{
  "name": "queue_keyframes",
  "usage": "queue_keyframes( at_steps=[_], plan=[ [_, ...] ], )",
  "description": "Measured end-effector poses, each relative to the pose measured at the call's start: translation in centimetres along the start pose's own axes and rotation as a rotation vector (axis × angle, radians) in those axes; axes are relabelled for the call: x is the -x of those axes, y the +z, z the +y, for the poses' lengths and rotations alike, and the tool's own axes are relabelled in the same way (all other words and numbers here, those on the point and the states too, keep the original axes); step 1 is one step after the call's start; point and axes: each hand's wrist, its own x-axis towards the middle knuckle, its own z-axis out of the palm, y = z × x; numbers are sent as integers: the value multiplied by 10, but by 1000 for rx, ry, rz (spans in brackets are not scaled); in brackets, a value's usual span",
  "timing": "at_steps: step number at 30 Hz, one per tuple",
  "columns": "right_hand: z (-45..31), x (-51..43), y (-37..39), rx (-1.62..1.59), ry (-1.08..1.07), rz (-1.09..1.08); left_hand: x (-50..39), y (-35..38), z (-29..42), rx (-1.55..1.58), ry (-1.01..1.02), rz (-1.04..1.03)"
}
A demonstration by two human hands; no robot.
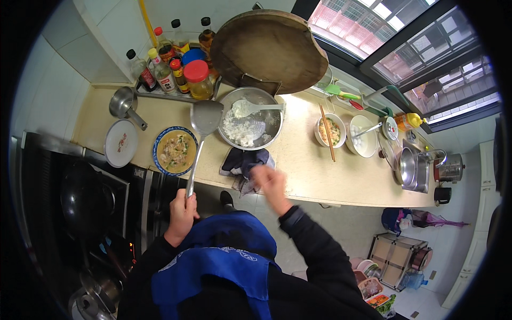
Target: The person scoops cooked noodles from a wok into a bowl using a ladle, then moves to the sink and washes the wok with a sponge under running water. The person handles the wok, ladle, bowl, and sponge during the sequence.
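My left hand grips the handle of a metal wok turner, its blade raised over the counter. My right hand, blurred and with curled fingers, is at a dark cloth on the counter's front edge; whether it grips the cloth is unclear. Behind the cloth stands a steel basin of white rice, a pale rice paddle lying in it. To the left sits a blue-rimmed bowl holding a mixed dish with green bits.
A black wok rests on the stove at left. Near it are a white plate and a steel ladle. Bottles crowd a back tray. Rightward stand a food bowl with chopsticks, an egg bowl and the sink.
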Motion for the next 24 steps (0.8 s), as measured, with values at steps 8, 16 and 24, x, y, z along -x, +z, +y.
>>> queue_keyframes(
  at_steps=[8,16,24],
  plan=[
    [92,-115,-204,1144,36,680,2,-25,-7,-98,-95,46],
    [117,-137,-225,1391,217,528,9,-34,5,429,-452,-259],
    [73,-109,-200,1402,-106,633,14,-51,2,802,-522,-387]
  ],
)
